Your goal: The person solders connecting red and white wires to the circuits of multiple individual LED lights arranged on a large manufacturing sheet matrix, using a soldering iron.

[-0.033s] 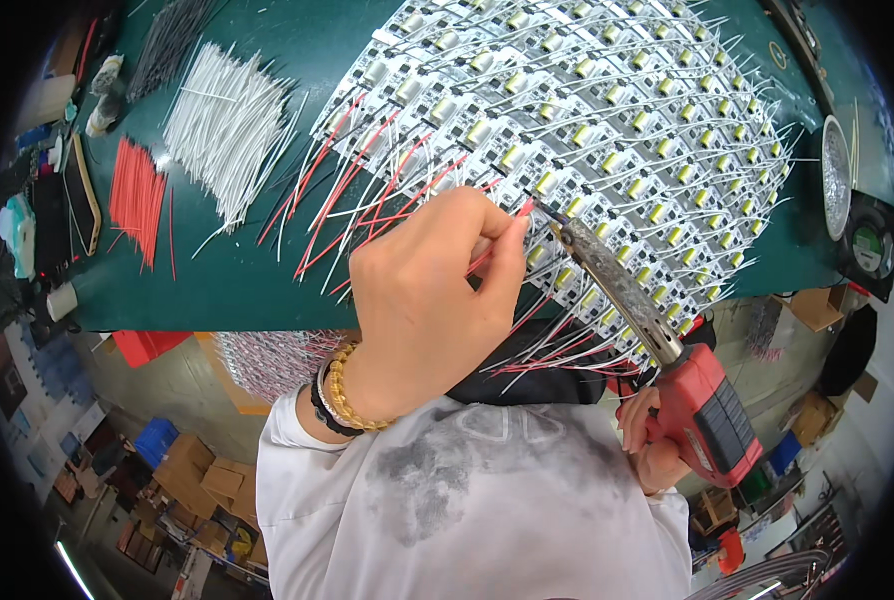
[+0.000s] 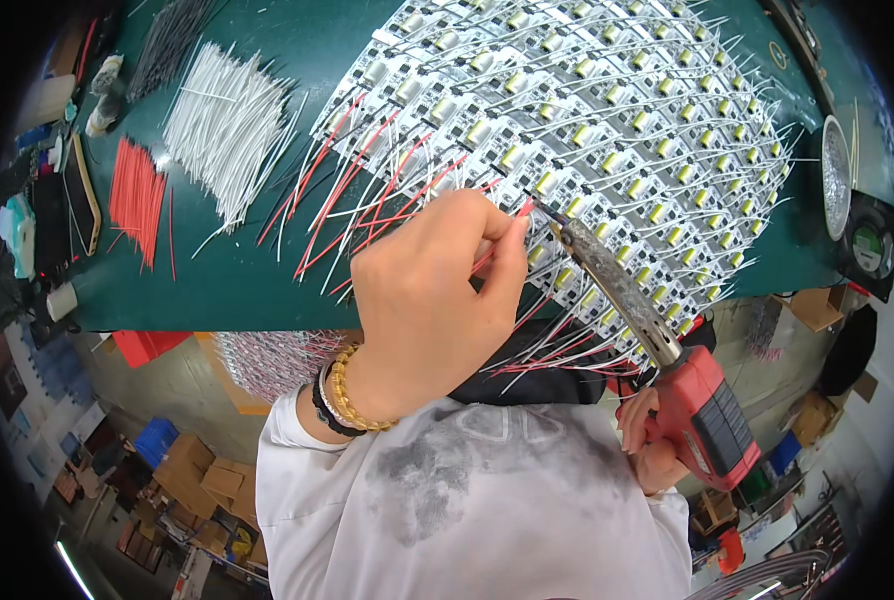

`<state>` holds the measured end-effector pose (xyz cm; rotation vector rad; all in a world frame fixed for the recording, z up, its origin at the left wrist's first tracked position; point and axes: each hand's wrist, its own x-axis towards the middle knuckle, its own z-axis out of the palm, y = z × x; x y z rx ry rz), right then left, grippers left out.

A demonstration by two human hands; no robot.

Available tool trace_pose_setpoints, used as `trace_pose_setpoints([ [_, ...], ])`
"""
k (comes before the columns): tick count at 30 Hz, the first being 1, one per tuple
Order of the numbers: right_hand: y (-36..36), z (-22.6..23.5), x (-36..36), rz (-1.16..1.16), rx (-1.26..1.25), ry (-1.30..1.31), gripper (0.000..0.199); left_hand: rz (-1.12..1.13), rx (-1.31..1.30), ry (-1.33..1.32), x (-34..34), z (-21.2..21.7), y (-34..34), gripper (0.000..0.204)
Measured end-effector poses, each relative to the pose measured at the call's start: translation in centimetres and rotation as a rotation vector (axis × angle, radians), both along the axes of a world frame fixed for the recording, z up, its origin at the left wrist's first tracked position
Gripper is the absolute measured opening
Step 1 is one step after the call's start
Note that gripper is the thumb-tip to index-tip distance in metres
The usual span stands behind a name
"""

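My left hand is closed, its thumb and forefinger pinching a red wire at the near edge of a panel of circuit boards. In my right hand is a red soldering gun, held by its handle. Its long metal barrel reaches up and left, and the dark tip meets the board right beside the pinched wire end. Whether the tip touches the wire itself is too small to tell. White wires stick out from many boards. Red, white and black wires hang off the panel's near edge, left of my left hand.
On the green table lie bundles of red wires, white wires and black wires. A round metal dish and a black fan stand at right. Below, cardboard boxes sit on the floor.
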<state>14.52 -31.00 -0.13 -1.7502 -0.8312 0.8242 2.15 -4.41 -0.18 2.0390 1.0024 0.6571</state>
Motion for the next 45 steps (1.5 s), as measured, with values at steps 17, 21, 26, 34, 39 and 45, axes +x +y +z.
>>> trace_pose_setpoints([
  [17,-0.8,-0.6,-0.6,-0.098,-0.130,-0.157,0.018,-0.013,0.173,0.013,0.3,-0.5,-0.5,0.021],
  [21,0.5,1.1,2.7,0.149,-0.166,0.537,0.011,-0.008,0.185,0.011,0.1,-0.4,-0.4,0.019],
  [26,-0.8,-0.6,-2.0,-0.280,-0.116,-0.063,0.008,-0.029,0.181,0.004,0.4,-0.4,-0.3,0.017],
  [34,3.6,0.6,-1.6,-0.063,0.146,0.136,0.083,-0.014,0.202,0.033,0.3,-0.4,-0.5,0.021],
  [39,2.6,0.4,-0.4,0.009,0.196,0.205,0.084,0.030,0.152,0.062,-1.7,1.1,-0.4,0.015],
  [45,1.1,-0.4,0.4,0.035,0.326,0.261,0.085,0.247,-0.082,-0.067,-6.5,7.1,-0.9,0.010],
])
